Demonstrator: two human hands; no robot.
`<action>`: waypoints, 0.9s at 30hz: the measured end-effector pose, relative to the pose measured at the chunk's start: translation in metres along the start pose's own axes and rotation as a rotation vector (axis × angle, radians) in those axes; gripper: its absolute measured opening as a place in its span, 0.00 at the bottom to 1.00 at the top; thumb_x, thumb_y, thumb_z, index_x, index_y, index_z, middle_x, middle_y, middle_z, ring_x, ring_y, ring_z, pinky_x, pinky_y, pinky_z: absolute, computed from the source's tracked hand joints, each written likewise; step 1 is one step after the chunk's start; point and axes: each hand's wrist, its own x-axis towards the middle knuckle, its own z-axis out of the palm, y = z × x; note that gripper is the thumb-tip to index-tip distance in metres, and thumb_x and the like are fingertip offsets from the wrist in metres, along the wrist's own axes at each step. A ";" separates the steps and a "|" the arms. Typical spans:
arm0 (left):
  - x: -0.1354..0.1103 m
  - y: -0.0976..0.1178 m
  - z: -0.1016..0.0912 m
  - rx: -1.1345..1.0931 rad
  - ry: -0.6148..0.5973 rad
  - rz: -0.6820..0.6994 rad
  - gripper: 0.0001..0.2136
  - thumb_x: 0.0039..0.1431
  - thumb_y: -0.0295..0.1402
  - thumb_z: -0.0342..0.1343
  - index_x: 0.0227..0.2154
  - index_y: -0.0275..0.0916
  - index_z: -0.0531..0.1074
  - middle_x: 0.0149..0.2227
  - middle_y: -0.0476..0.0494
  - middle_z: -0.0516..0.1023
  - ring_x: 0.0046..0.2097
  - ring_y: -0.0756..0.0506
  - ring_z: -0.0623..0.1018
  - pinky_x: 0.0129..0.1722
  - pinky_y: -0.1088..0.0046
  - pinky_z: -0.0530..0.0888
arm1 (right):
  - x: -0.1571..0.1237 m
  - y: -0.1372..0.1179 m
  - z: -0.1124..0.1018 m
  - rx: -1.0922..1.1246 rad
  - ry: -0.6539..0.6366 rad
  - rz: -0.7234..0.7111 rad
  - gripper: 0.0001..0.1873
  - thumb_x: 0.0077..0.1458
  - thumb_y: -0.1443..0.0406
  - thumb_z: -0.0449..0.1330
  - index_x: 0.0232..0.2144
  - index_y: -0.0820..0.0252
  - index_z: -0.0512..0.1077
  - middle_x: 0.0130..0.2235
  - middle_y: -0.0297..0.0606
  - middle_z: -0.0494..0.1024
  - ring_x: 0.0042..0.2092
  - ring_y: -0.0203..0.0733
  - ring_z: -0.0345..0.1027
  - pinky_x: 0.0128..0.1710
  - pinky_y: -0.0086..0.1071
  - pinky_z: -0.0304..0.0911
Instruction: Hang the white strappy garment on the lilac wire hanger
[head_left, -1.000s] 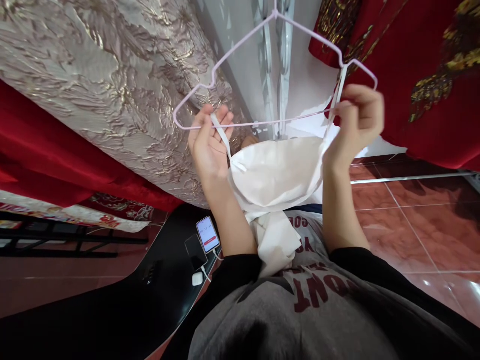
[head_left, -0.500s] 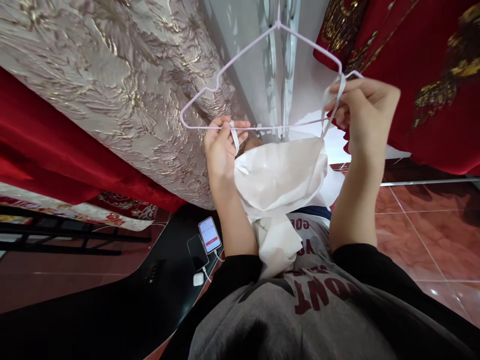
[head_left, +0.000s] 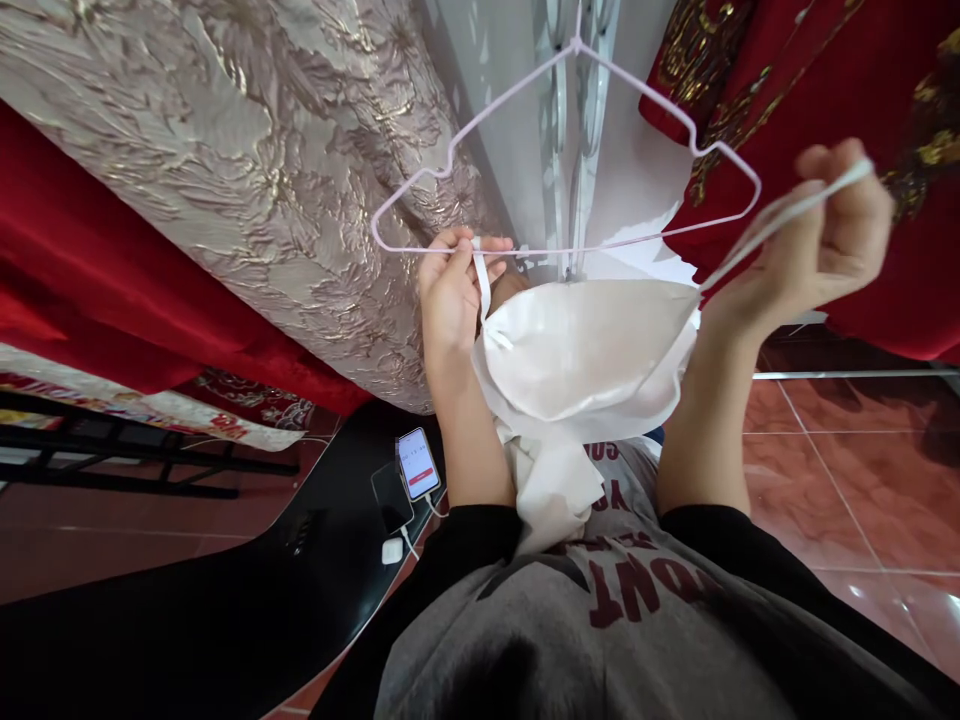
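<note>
A pale pink clothes hanger (head_left: 517,98) hangs upright in front of me. My left hand (head_left: 459,285) pinches its lower bar near the left end, with a white strap (head_left: 482,275) looped beside the fingers. Below the hanger, a white garment with thin straps (head_left: 592,345) droops towards my lap, its neckline spread. My right hand (head_left: 832,230), blurred, is out to the right, clear of the hanger. Over its fingers the garment's other strap (head_left: 787,215) is pulled taut. The hanger's right end is bare.
Embossed beige fabric (head_left: 262,180) hangs at the left, and red clothing with gold decoration (head_left: 817,110) at the right. A black bench (head_left: 187,610) holds two phones (head_left: 418,465) and a white charging case (head_left: 391,551). Red tiles (head_left: 862,470) cover the floor.
My right hand has moved away from the hanger's right end, out to the right, stretching the strap with it. The left hand keeps its grip; the hanger appears slightly further right.
</note>
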 end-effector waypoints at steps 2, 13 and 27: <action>-0.001 -0.001 0.002 -0.011 -0.027 -0.003 0.10 0.67 0.41 0.64 0.39 0.43 0.70 0.44 0.38 0.84 0.61 0.34 0.79 0.56 0.58 0.81 | -0.006 -0.007 0.024 0.019 -0.139 -0.069 0.10 0.59 0.53 0.71 0.40 0.49 0.83 0.42 0.38 0.84 0.49 0.51 0.80 0.55 0.50 0.75; -0.002 0.018 -0.032 0.069 0.313 0.518 0.26 0.55 0.16 0.51 0.56 0.42 0.61 0.51 0.43 0.83 0.58 0.45 0.80 0.64 0.61 0.73 | -0.019 0.004 0.032 -0.270 -0.743 0.086 0.27 0.63 0.42 0.62 0.57 0.46 0.76 0.47 0.40 0.84 0.51 0.56 0.78 0.63 0.62 0.65; 0.058 0.078 -0.003 0.566 -0.185 0.444 0.21 0.54 0.01 0.59 0.39 0.35 0.73 0.39 0.53 0.78 0.34 0.52 0.78 0.32 0.79 0.75 | -0.017 -0.002 0.030 -0.317 -0.748 0.027 0.17 0.64 0.51 0.64 0.51 0.48 0.78 0.45 0.39 0.85 0.55 0.56 0.77 0.64 0.59 0.65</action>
